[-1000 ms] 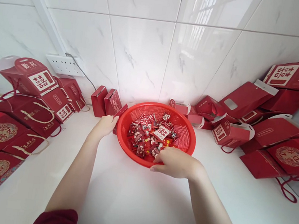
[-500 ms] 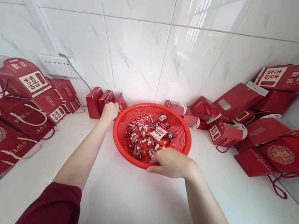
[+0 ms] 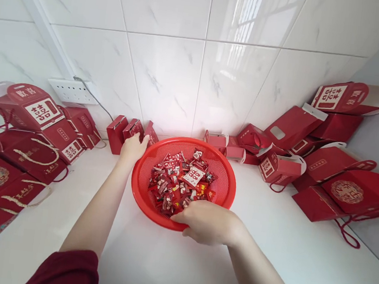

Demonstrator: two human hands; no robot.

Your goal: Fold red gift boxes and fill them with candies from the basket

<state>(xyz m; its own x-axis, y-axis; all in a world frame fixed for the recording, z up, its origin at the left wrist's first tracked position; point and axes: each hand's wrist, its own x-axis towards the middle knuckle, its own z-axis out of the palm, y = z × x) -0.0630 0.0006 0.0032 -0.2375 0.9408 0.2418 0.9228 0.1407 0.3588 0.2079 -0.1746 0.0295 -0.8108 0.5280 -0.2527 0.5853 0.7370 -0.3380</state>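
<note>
In the head view, my right hand (image 3: 212,221) grips the near rim of a round red plastic basket (image 3: 228,190). Many small wrapped candies (image 3: 171,181), mostly red, lie inside it. Past the basket's left edge my left hand (image 3: 133,148) reaches to a row of three small red boxes by the wall. Its fingers are at the middle box (image 3: 132,128), with the thumb apart beside the right, leaning box (image 3: 151,132). The left box (image 3: 116,133) stands upright, clear of the hand. Part of the middle and right boxes is hidden behind my fingers.
Stacked red gift boxes (image 3: 19,148) with rope handles fill the left side. More red boxes (image 3: 329,187) are piled on the right and along the wall. A power strip (image 3: 73,92) with a grey cable is at the tiled wall, above the white table (image 3: 146,266).
My left hand has loosened from a closed shape at the right box and shifted towards the middle one. The basket has moved slightly nearer with my right hand on its rim. The view has shifted slightly.
</note>
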